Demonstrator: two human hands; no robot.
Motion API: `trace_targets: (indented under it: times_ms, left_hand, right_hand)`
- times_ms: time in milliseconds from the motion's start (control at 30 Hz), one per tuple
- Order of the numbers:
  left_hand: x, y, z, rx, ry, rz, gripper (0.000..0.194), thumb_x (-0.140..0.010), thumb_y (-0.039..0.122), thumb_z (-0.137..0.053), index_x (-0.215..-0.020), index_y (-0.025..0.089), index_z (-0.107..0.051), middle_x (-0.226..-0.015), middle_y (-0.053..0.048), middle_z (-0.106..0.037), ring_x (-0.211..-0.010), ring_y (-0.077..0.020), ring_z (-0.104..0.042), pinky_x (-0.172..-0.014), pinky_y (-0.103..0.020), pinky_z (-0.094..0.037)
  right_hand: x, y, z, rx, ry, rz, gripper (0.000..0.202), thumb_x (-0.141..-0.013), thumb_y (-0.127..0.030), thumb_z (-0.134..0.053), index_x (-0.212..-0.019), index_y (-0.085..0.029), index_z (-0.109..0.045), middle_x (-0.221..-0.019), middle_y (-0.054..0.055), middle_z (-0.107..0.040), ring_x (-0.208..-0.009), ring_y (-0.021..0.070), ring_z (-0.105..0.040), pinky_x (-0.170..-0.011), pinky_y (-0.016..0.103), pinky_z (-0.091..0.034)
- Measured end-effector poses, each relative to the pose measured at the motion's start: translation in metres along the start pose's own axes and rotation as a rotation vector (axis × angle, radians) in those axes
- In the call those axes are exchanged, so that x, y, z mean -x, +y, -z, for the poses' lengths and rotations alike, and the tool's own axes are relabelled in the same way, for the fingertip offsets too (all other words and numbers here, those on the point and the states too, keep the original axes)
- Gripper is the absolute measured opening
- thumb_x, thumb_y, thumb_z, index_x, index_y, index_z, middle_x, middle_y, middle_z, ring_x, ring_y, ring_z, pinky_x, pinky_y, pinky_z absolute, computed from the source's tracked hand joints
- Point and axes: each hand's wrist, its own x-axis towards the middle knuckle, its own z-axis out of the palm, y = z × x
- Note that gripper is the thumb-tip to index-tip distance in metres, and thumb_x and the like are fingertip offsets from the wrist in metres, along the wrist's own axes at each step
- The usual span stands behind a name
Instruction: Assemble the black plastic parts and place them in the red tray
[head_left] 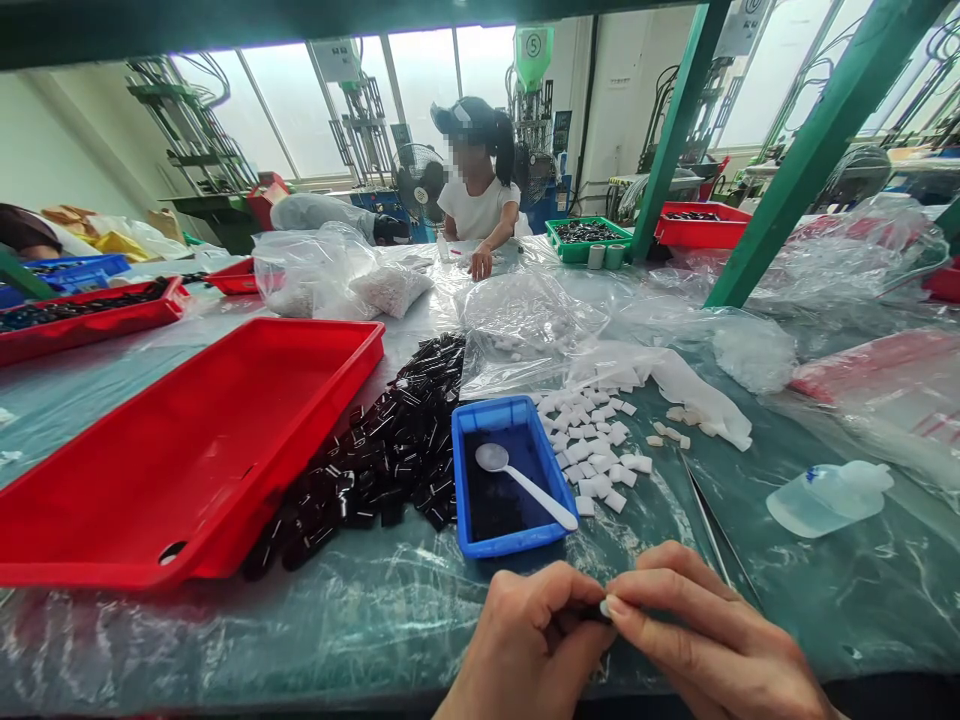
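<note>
Near the table's front edge, my left hand (pixel 529 635) is closed around a small black plastic piece (pixel 586 612), mostly hidden by the fingers. My right hand (pixel 697 630) meets it, thumb and forefinger pinching a small white piece (pixel 605 606) against the black one's end. Just beyond the hands stands a blue tray (pixel 517 548) with dark liquid and a white spoon (pixel 536 495) resting in it. Loose white pieces (pixel 600 462) lie to its right, and a heap of shiny black pieces (pixel 382 465) to its left. Metal tweezers (pixel 712 520) lie beyond my right hand.
A large red tray (pixel 187 430) takes up the left side. A translucent bottle (pixel 829 498) lies on its side at right. Plastic bags (pixel 525 315) with white pieces lie behind the blue tray. Green posts (pixel 810 170) rise at right. A co-worker (pixel 480 190) sits across the table.
</note>
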Motion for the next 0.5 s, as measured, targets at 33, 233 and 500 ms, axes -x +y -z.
trace_targets:
  times_ms: [33,233,500]
  left_hand:
    - [0.000,0.001,0.000,-0.001,-0.002,0.004,0.017,-0.080,0.018,-0.058,-0.079,0.009,-0.073,-0.052,-0.001,-0.062,-0.045,-0.0091,-0.052,-0.044,-0.015,-0.040]
    - [0.000,0.005,0.002,0.010,-0.009,0.031,0.017,-0.080,0.017,-0.058,-0.077,0.010,-0.072,-0.052,0.000,-0.061,-0.045,-0.0087,-0.053,-0.045,-0.015,-0.040]
    - [0.000,0.002,0.001,0.006,-0.021,0.038,0.017,-0.080,0.019,-0.059,-0.079,0.010,-0.073,-0.053,-0.002,-0.063,-0.045,-0.0102,-0.054,-0.045,-0.016,-0.042]
  right_hand:
    - [0.000,0.000,0.000,0.002,0.005,0.005,0.026,-0.093,-0.009,-0.047,-0.112,-0.016,-0.063,-0.089,0.009,-0.066,-0.082,0.0179,-0.059,-0.070,0.030,-0.055]
    - [-0.007,-0.002,0.001,-0.011,-0.001,-0.006,0.025,-0.090,-0.006,-0.051,-0.111,-0.014,-0.063,-0.088,0.010,-0.067,-0.082,0.0180,-0.059,-0.069,0.029,-0.055]
    - [0.003,0.001,-0.005,0.001,0.047,0.006,0.026,-0.093,-0.010,-0.046,-0.112,-0.016,-0.063,-0.089,0.010,-0.066,-0.080,0.0184,-0.059,-0.068,0.030,-0.055]
